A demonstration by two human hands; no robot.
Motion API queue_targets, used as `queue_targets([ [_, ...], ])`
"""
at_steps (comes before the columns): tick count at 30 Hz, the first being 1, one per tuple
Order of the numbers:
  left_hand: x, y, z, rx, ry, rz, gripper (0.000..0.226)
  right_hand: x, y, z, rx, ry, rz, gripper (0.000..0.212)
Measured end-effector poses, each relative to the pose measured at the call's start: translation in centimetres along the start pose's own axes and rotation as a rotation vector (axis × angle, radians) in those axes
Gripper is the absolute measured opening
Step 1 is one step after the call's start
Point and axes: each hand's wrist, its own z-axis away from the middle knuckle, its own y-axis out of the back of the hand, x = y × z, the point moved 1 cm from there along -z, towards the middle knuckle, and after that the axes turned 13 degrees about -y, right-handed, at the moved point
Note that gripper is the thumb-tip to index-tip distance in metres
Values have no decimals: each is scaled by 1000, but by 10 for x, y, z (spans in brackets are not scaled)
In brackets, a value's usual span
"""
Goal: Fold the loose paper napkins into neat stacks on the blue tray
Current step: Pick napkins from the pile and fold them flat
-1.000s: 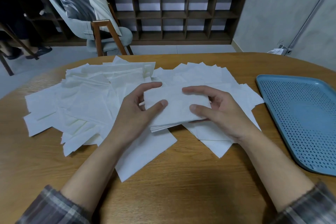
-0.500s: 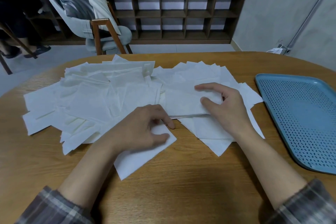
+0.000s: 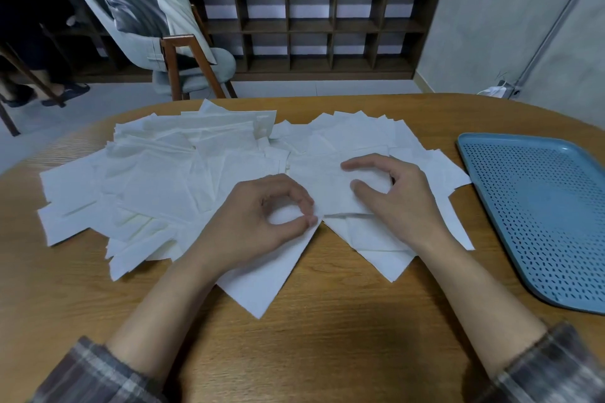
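Left grip [image 3: 255, 226] pinches napkin [image 3: 262, 288] — right grip [image 3: 399, 203] presses stack [image 3: 330, 196].

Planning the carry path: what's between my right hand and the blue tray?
In the head view, loose napkins spread out from the right hand, then a narrow strip of bare wooden table runs before the blue tray.

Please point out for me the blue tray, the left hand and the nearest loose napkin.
blue tray [image 3: 540, 206], head view, bare perforated floor.
left hand [image 3: 242, 229], head view, back of the hand.
nearest loose napkin [image 3: 265, 281], head view, its flat part near the front corner.
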Motion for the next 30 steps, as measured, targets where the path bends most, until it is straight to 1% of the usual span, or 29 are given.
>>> queue_targets([
  [8,1,0,-4,291,2,162,12,-4,-4,2,-158,-27,-138,35],
  [10,-1,1,-5,323,10,188,10,-6,-3,3,-199,-41,-175,32],
  [12,1,2,-5,372,25,221,10,-9,-4,4,-224,-53,-195,24],
  [14,4,3,-3,471,56,265,10,-10,-4,4,-239,-71,-219,17],
  [15,4,3,-2,527,76,285,10,-11,-5,4,-246,-85,-242,17],
  [17,1,4,-1,614,128,295,11,-13,-4,5,-266,-116,-288,24],
  [19,-1,5,0,652,165,322,16,-14,-4,6,-287,-118,-304,33],
  [21,0,4,-1,654,183,366,22,-14,-5,7,-292,-110,-282,29],
  [24,2,2,-1,589,159,342,28,-11,-6,6,-241,-125,-236,14],
  [27,0,4,-2,470,136,261,25,-8,-4,4,-189,-138,-238,9],
  [30,1,7,-2,345,130,264,16,-7,-3,4,-194,-156,-272,10],
])
